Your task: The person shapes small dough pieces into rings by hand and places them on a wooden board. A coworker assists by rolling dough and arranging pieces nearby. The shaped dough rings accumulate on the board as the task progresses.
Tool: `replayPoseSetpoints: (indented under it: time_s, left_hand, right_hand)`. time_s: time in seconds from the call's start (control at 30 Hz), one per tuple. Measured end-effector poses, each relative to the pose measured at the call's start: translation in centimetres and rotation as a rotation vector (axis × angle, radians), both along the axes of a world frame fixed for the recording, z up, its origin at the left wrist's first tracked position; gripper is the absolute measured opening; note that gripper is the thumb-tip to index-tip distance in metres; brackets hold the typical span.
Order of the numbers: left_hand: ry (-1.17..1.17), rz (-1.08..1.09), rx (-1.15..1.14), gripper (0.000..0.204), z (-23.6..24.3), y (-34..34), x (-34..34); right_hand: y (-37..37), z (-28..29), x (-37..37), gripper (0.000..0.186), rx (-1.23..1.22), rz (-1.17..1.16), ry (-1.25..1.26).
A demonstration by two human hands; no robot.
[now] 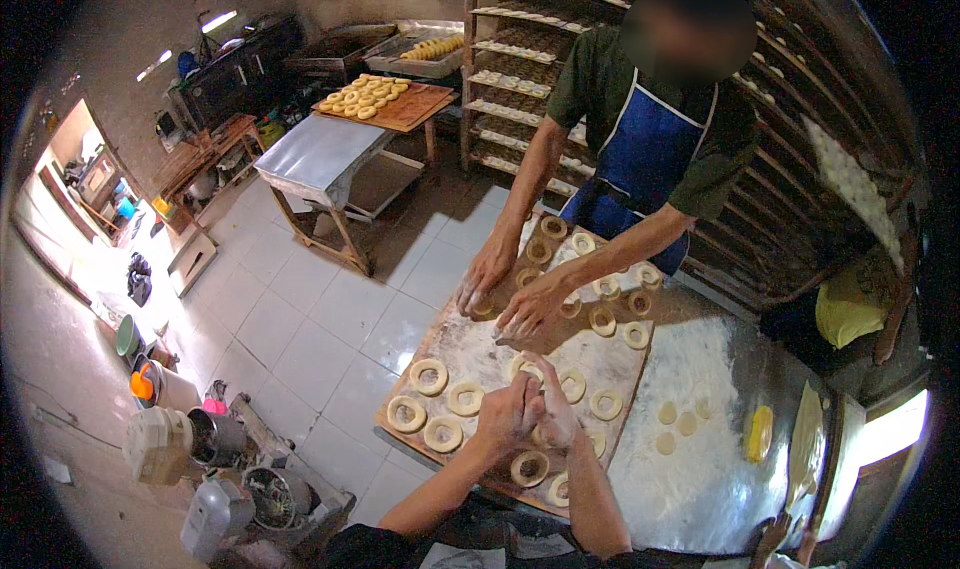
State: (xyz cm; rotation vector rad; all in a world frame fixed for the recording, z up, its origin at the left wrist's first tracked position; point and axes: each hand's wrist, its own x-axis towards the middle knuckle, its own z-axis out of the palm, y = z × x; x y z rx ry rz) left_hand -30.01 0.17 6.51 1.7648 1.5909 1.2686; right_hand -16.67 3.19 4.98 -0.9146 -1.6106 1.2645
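Note:
My left hand [508, 411] and my right hand [556, 409] meet over the near part of a floured wooden board [450, 347]. Their fingers are closed together around a pale dough ring [517, 366], partly hidden behind them. More raw dough rings lie on the board about my hands, among them one ring [415, 374] at the left and another ring [515, 468] close to my right wrist. Across the board a co-worker in a blue apron [650, 134] has a left hand [535, 304] and a right hand [487, 274] low over the dough, fingers pointing down.
Right of the board, several flat dough discs [667, 412] and a yellow piece [760, 433] lie on a floured metal tabletop [690, 489]. Racks of trays [510, 54] stand behind the co-worker. A metal table [325, 149] and golden rings [365, 97] are farther back; mixers [215, 514] stand lower left.

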Motion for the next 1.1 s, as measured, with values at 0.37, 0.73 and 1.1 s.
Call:
replayPoseSetpoints:
  time_s: [0.37,0.73,1.1]
  left_hand:
    - [-0.114,0.092,-0.164,0.028,0.4,2.7,-3.2]
    - [0.45,0.268,-0.452,0.051,-2.5,12.2,-7.7]
    - [0.514,0.081,-0.557,0.076,-3.7,8.1,-9.1]
  right_hand:
    - [3.0,0.3,-3.4,0.064,-0.366,0.041,0.583]
    - [9.2,3.7,-6.2,0.077,-0.287,-0.301,-0.776]
    - [7.2,-1.2,-7.2,0.088,0.031,-0.104,-1.241]
